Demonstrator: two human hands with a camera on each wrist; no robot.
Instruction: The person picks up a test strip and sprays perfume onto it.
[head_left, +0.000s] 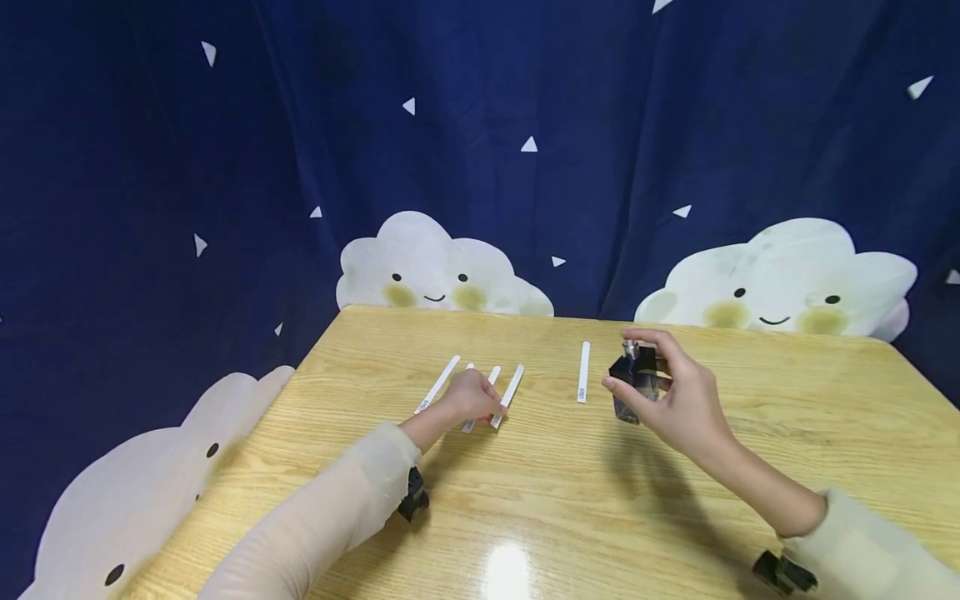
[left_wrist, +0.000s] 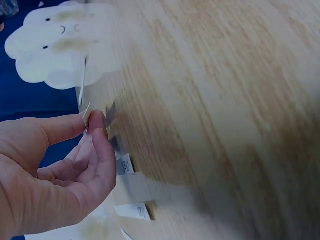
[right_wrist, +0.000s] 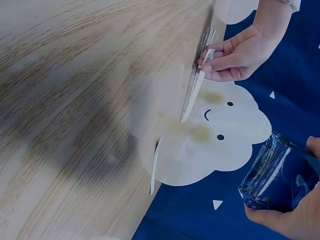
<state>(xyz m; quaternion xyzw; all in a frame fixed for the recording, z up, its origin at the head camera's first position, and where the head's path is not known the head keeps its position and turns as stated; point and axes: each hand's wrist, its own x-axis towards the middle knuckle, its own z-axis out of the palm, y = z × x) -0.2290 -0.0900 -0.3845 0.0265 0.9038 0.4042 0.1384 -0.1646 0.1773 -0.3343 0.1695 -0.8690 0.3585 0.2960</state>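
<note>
My left hand (head_left: 471,395) pinches a white perfume test strip (head_left: 513,384) near its printed end, between thumb and fingertips. In the right wrist view that strip (right_wrist: 194,95) slants from the fingers with its far end close to the tabletop. Several similar strips, one of them the leftmost strip (head_left: 437,386), lie beside and partly under this hand. My right hand (head_left: 688,408) grips a dark glass perfume bottle (head_left: 630,372) above the table, a finger on its silver spray top (head_left: 631,350). A single strip (head_left: 583,372) lies just left of the bottle.
The wooden table (head_left: 570,492) ends at a back edge against a dark blue curtain (head_left: 480,67) with white triangles and smiling clouds. Black devices sit at both wrists, the left one (head_left: 414,495) close above the tabletop. Light glares on the near table surface.
</note>
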